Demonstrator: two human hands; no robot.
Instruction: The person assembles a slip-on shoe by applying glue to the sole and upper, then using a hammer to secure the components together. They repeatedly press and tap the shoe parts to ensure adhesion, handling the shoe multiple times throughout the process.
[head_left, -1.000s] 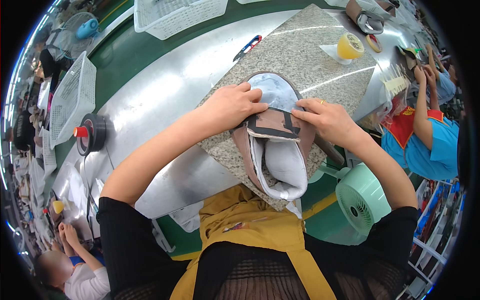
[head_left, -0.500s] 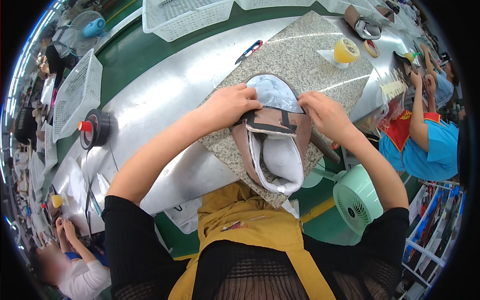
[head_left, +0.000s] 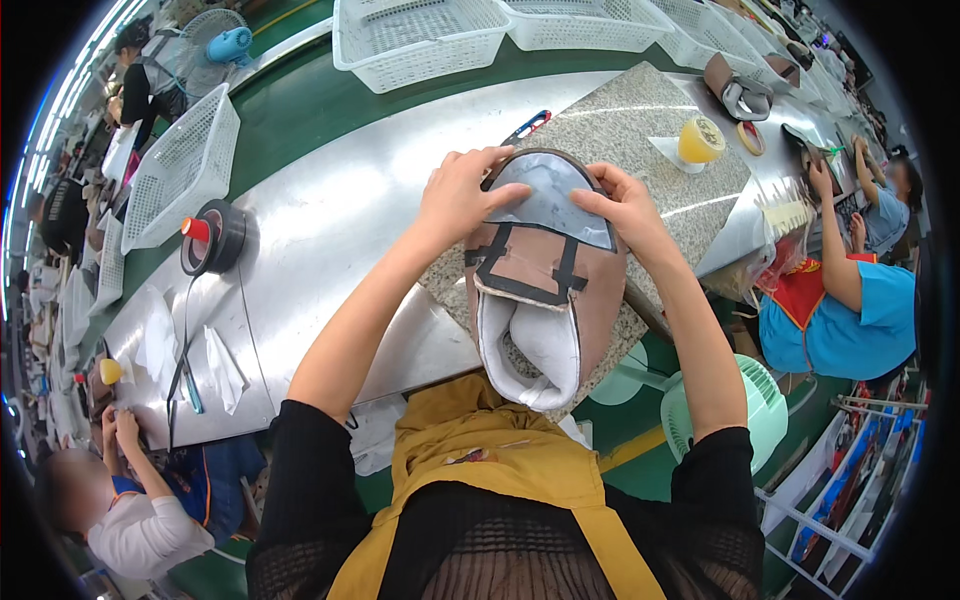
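A brown shoe upper point(head_left: 590, 310) with white padded lining and black tape strips is held up in front of me, over the near part of a speckled stone slab point(head_left: 640, 120). Its toe end, covered by a shiny grey-blue lining piece point(head_left: 548, 195), points away from me. My left hand point(head_left: 465, 198) grips the left edge of the toe, thumb lying on the grey-blue piece. On the opposite edge, my right hand point(head_left: 622, 208) holds it the same way, thumb on top. The fingers curled beneath the edge are mostly hidden.
Beyond the shoe upper are a pot of yellow glue point(head_left: 700, 141), a tape roll point(head_left: 750, 138) and another upper point(head_left: 738, 88). A black tape reel point(head_left: 212, 238) and scissors point(head_left: 530, 125) lie on the metal table point(head_left: 330, 220). White baskets point(head_left: 420, 45) line the back; a green fan point(head_left: 740, 415) stands right; co-workers sit both sides.
The shoe upper has tilted, showing more of its toe top. Both hands have shifted to the toe's sides, thumbs now laid on the grey-blue piece. The view has shifted slightly.
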